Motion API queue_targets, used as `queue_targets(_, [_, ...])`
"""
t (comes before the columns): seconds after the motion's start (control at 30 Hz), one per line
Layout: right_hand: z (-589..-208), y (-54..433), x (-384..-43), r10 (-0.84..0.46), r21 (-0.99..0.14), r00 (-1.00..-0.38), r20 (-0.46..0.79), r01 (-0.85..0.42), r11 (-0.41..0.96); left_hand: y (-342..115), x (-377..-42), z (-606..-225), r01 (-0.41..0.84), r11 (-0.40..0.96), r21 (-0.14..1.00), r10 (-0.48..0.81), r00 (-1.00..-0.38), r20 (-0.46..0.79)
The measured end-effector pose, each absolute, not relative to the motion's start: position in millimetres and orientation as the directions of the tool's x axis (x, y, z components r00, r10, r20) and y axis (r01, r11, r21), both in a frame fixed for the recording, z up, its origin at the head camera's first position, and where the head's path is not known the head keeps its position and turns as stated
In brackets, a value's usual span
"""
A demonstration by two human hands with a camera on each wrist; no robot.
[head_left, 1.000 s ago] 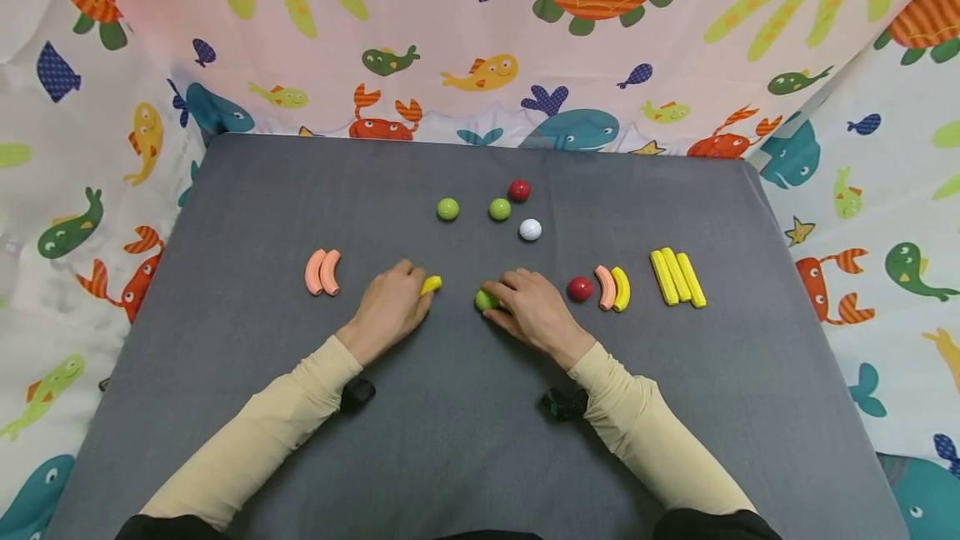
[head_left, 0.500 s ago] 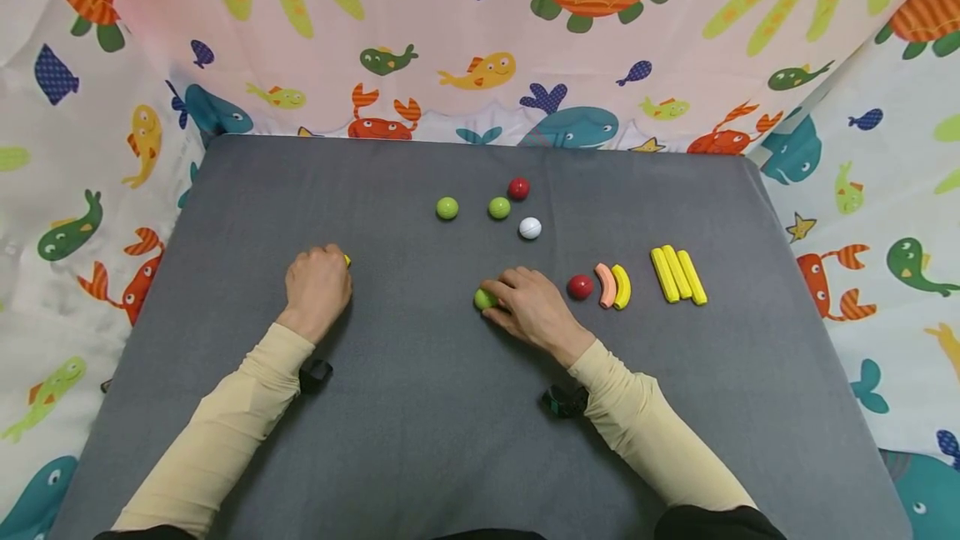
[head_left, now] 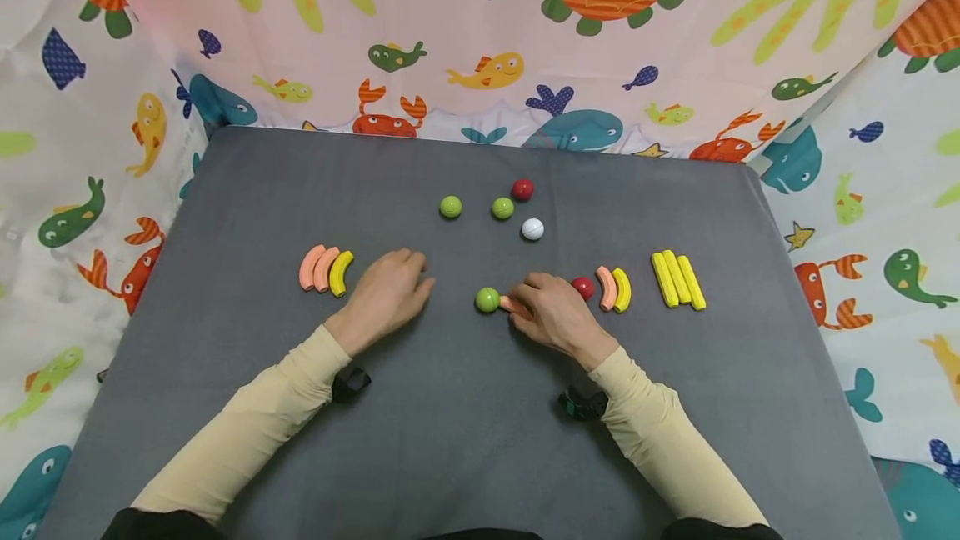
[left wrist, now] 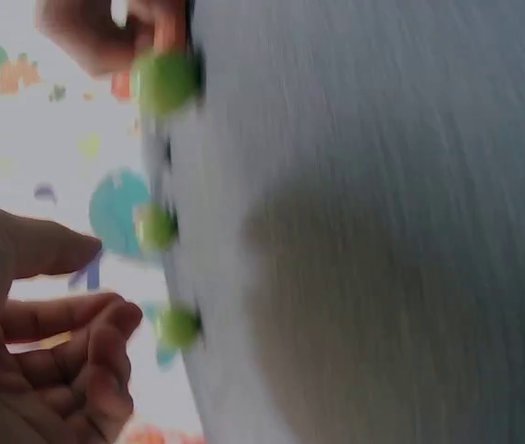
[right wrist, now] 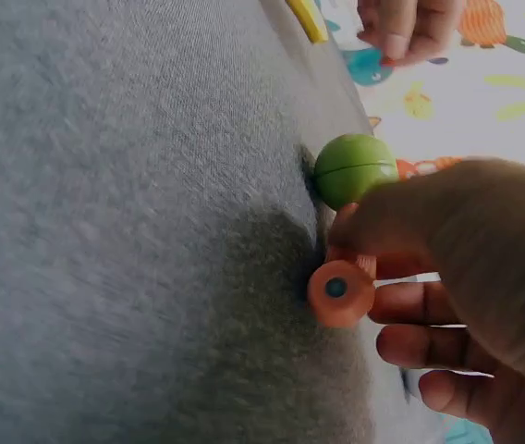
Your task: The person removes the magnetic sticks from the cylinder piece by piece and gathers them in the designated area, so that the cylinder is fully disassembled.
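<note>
My right hand [head_left: 555, 311] pinches a curved pink piece [head_left: 508, 304] between thumb and fingers, low over the grey cloth. In the right wrist view this pink piece [right wrist: 340, 294] shows a round end with a dark hole. A green ball [head_left: 487, 299] sits right at its far end. My left hand [head_left: 386, 294] holds nothing; its thumb and fingers are apart in the left wrist view. Left of it lie two curved pink pieces [head_left: 324, 269] side by side, with a curved yellow piece [head_left: 341, 273] beside them.
Farther back on the table [head_left: 375, 182] are two green balls [head_left: 451, 207], a red ball [head_left: 522, 189] and a white ball [head_left: 532, 229]. Right of my right hand lie another red ball [head_left: 582, 287], a pink curve [head_left: 607, 288], a yellow curve [head_left: 622, 290] and three yellow sticks [head_left: 678, 280].
My left hand carried the yellow piece left, set it beside the two pink pieces and came back right. My right hand let go of the green ball, shifted slightly right and now holds a pink piece.
</note>
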State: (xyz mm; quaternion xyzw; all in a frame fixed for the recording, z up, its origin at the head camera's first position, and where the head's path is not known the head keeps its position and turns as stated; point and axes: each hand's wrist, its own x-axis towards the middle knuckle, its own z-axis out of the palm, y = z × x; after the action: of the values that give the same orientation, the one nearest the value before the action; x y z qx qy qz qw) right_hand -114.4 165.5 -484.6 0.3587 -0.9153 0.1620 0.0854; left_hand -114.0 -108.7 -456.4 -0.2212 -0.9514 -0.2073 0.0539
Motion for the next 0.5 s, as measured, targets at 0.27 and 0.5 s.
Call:
queue_targets(0.27, [-488.2, 150.3, -108.4, -0.67, -0.21, -0.686, 0.285, -0.726, 0.654, -63.4, -105.2, -475.9, 0.574, 0.747, 0.336, 0.568, -0.813, 0.127])
queue_targets(0.5, [-487.1, 148.4, -106.1, -0.653, -0.209, -0.708, 0.269, -0.705, 0.678, -59.7, -105.0, -477.5, 0.6, 0.737, 0.313, 0.581, -0.798, 0.161])
